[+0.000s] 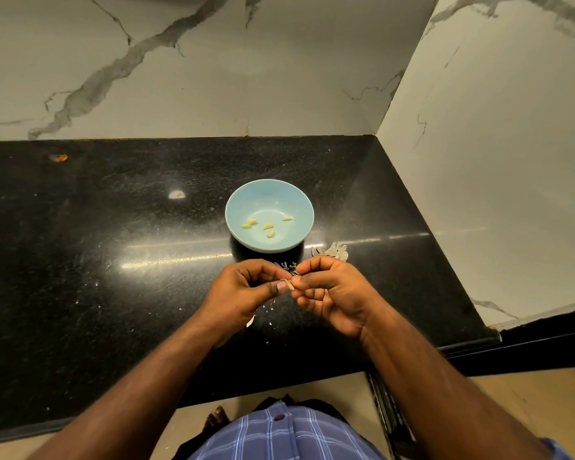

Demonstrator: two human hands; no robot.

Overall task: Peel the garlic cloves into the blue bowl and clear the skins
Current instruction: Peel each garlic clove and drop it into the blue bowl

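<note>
A light blue bowl (pixel 269 194) stands on the black counter, with several peeled yellowish garlic cloves (pixel 268 226) lying in its bottom. Just in front of the bowl, my left hand (pixel 243 293) and my right hand (pixel 332 293) meet above the counter. Between their fingertips they pinch a small pale garlic clove (pixel 289 284) with loose skin on it. A heap of white garlic skins (pixel 334 251) lies on the counter right of the bowl, just behind my right hand. Small skin flakes (pixel 251 320) are scattered under my hands.
The black granite counter (pixel 113 260) runs left; its front edge is near my body. Marble walls close the back and the right side (pixel 478 161). A small orange scrap (pixel 58 157) lies far back left. A white speck (pixel 176 194) sits left of the bowl.
</note>
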